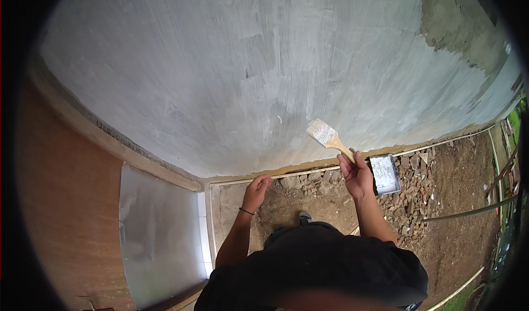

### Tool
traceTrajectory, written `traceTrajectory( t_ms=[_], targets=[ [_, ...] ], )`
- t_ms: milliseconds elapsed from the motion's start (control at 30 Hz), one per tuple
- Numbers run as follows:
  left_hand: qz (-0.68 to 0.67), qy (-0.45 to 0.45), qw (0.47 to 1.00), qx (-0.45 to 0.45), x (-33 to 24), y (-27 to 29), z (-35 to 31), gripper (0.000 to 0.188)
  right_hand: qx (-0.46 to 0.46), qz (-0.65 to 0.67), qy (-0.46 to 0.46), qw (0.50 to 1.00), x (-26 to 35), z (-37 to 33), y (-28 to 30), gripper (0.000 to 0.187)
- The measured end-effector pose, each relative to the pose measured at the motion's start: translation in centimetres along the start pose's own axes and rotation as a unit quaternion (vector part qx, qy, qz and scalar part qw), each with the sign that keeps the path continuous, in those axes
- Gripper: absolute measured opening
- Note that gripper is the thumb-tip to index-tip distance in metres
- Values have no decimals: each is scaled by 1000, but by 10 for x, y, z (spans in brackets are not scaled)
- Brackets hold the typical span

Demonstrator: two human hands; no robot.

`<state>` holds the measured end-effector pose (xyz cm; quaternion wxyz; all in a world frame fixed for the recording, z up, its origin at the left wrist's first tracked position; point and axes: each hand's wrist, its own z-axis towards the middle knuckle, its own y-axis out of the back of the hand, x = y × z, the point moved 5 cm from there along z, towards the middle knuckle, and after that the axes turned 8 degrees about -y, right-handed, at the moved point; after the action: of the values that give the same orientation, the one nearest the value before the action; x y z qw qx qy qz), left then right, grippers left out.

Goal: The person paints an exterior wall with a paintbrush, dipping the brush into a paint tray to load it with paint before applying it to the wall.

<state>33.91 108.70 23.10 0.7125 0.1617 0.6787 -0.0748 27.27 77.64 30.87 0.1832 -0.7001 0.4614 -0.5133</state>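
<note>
My right hand (359, 180) is closed round the wooden handle of a wide flat paintbrush (329, 137). The brush tilts up to the left, its pale bristles coated in white and close to the wall; whether they touch it I cannot tell. Streaky whitish-grey paint covers most of the wall (220, 79), with a bare brownish patch (457, 30) at the upper right. Just right of my right hand, a dark-rimmed tray (385, 174) holds white paint. My left hand (257, 193), with a dark band on the wrist, has its fingers curled near the wall's foot; nothing shows in them.
A brown wooden door (71, 200) with a metal sheet (160, 234) on its lower part stands at the left. Broken rubble (410, 200) lies along the wall's base beside the tray. Brown soil (463, 184) and a thin curved pole (474, 209) are at the right.
</note>
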Motion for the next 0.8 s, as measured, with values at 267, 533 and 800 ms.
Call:
traceTrajectory(
  t_ms=[267,533,800],
  targets=[
    [-1,-32,999,28,-36,-8,24,25,28,-38,129,990,44,15,-74,37],
    [128,-164,977,-41,-124,13,48,23,151,-236,352,893,101,13,-167,26],
    [230,-300,925,-27,-176,40,69,18,168,-444,550,688,100,-5,-218,19]
  ],
)
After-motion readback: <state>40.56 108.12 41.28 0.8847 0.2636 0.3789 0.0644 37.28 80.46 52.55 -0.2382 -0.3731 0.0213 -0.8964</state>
